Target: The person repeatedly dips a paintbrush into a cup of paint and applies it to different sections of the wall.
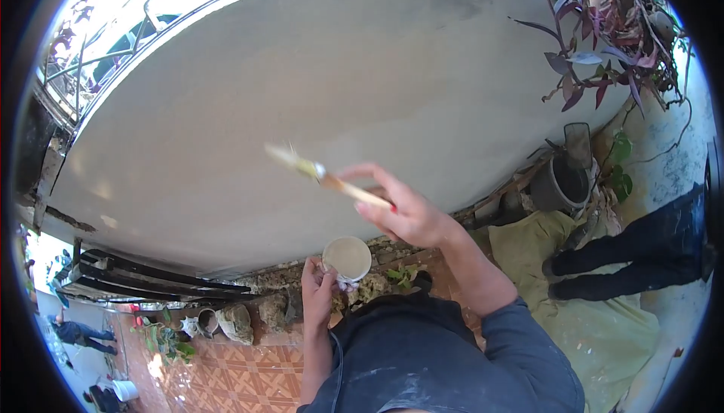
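Observation:
A paintbrush (343,185) with a wooden handle and pale bristles is in my right hand (403,213), its fingers wrapped round the handle. The bristles point up and left in front of the grey plastered wall (226,111); whether they touch it I cannot tell. Lower down, my left hand (317,292) grips the side of a small round container (347,258) with greyish liquid inside. Whitish stuff, perhaps cloth, hangs at the container's underside.
Purple-leaved plants (596,44) hang at the upper right, above a grey bucket (562,183). A person in dark trousers (633,251) stands on a green sheet (603,330). Black metal bars (151,277), rocks and another person (83,334) are at the left.

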{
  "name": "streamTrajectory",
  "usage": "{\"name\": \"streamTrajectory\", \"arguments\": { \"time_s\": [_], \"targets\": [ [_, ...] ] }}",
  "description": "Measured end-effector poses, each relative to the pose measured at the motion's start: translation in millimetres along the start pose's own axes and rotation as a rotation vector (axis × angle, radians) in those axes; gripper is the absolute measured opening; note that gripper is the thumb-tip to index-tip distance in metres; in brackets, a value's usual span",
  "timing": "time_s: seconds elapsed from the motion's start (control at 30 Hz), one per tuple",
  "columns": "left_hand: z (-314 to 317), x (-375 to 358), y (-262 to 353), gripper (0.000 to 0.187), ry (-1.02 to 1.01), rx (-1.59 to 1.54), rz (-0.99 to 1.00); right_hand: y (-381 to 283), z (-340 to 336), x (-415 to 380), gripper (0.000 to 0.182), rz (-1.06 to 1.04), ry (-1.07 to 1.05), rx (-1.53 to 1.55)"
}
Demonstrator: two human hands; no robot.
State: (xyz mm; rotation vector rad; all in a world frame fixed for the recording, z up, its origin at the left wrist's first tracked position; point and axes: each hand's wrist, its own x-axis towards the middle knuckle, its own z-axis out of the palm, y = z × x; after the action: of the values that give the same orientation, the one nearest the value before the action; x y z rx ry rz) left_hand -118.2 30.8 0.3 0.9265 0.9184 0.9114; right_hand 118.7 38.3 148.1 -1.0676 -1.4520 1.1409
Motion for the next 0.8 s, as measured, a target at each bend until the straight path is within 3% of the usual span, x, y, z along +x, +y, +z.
{"name": "streamTrajectory", "arguments": {
  "time_s": [0.07, 0.13, 0.27, 0.4, 0.5, 0.63, 0.8],
  "targets": [
    [6, 1, -4, 0.016, 0.031, 0.0, 0.021, 8, -16, -25, 0.038, 0.031, -0.099, -0.097],
    [11, 1, -7, 0.017, 0.047, -0.001, 0.001, 20, -36, -52, 0.035, 0.171, -0.058, -0.138],
    [35, 9, -16, 0.015, 0.121, 0.011, 0.018, 41, -60, -95, 0.032, 0.243, 0.017, -0.1],
    [67, 16, -36, 0.012, 0.052, 0.07, 0.036, 62, -71, -124, 0.028, 0.341, 0.067, 0.011],
    [96, 24, -41, 0.01, -0.017, 0.092, 0.014, 67, -83, -132, 0.022, 0.451, 0.078, -0.157],
    [118, 37, -58, 0.009, -0.18, 0.157, 0.08, 67, -111, -135, 0.023, 0.29, 0.167, -0.488],
    [135, 29, -54, 0.008, -0.133, 0.105, 0.031, 44, -121, -130, 0.02, 0.307, 0.128, -0.376]
  ]
}}
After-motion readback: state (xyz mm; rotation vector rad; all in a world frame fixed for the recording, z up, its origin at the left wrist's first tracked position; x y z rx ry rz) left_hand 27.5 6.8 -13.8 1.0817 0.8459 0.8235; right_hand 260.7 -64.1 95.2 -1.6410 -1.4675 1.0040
